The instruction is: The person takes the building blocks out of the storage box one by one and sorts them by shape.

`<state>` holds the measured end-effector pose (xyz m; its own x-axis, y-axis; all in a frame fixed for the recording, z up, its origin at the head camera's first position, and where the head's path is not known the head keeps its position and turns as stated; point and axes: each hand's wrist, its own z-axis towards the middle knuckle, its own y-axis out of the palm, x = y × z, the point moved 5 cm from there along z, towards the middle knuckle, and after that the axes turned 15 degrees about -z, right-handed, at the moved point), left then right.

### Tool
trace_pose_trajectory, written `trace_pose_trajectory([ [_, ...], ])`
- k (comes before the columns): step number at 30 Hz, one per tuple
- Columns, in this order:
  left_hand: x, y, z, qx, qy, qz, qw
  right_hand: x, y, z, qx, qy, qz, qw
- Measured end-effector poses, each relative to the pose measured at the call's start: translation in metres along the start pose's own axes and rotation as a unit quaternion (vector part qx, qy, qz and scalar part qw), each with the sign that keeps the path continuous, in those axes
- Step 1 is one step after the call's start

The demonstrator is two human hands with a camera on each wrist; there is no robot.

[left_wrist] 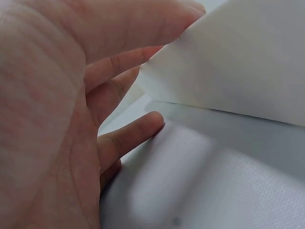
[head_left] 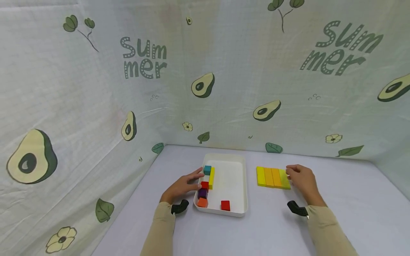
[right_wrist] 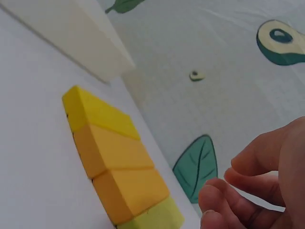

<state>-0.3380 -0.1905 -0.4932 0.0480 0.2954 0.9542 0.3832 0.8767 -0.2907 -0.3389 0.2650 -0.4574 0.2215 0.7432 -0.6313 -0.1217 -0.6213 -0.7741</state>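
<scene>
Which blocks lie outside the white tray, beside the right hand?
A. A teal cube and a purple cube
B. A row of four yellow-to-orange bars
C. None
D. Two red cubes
B: the row of four bars lies on the table right of the white tray, at the right hand; the cubes are inside the tray.

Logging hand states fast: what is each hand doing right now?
Left hand: open, fingers on the white plastic tray rim.
Right hand: open, holding nothing, beside the row of yellow-orange blocks.
</scene>
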Motion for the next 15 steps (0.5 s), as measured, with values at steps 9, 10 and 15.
trace_pose_trajectory([
  [9, 0.003, 0.000, -0.002, 0.001, 0.000, -0.005, 1.0000, -0.044, 0.026, -0.008, -0.090, -0.039, 0.080, 0.992],
  [10, 0.003, 0.000, -0.002, 0.000, 0.002, -0.003, 1.0000, -0.049, 0.030, -0.008, -0.094, -0.044, 0.084, 0.991],
  [15, 0.001, -0.001, -0.002, -0.001, 0.007, 0.003, 1.0000, -0.078, 0.048, -0.012, -0.106, -0.078, 0.115, 0.985],
])
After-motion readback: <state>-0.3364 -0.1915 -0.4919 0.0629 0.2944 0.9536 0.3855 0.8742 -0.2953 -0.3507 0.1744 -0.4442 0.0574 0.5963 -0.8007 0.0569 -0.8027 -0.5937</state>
